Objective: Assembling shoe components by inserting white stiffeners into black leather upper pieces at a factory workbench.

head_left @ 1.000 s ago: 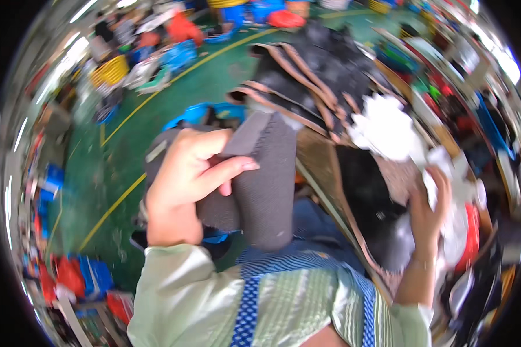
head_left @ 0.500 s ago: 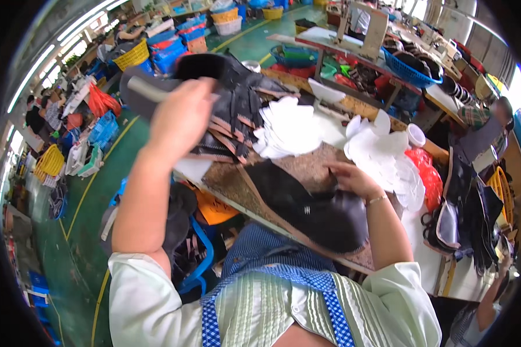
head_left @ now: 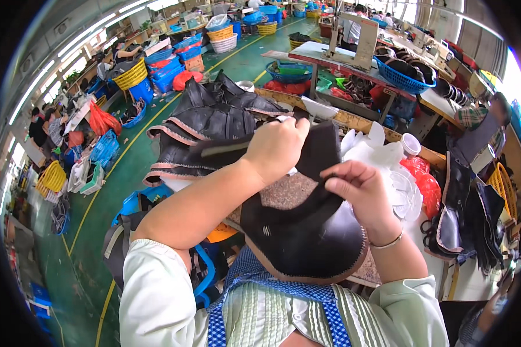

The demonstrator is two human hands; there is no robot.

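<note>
A black leather shoe upper (head_left: 315, 240) with a stitched pinkish edge lies over the near edge of the workboard, close to my apron. My left hand (head_left: 281, 147) is closed on a dark boot lining piece (head_left: 324, 147), held above the board; a pale strip shows on its left part. My right hand (head_left: 362, 194) pinches the upper's top edge between thumb and fingers, where the lining meets it. The exact overlap of the two pieces is hidden by my fingers. Behind my left hand is a pile of black leather uppers (head_left: 208, 115).
White cut pieces (head_left: 402, 191) and a red plastic bag (head_left: 419, 182) lie right of the speckled board (head_left: 289, 191). Scissors (head_left: 427, 227) and black leather parts (head_left: 474, 214) are farther right. A sewing machine (head_left: 364, 46) stands beyond. Blue basket handles (head_left: 205, 272) rise at lower left.
My left hand has brought the lining piece from the left over the pile to the upper. My right hand has closed on the upper's edge, and the upper has turned and shifted nearer me.
</note>
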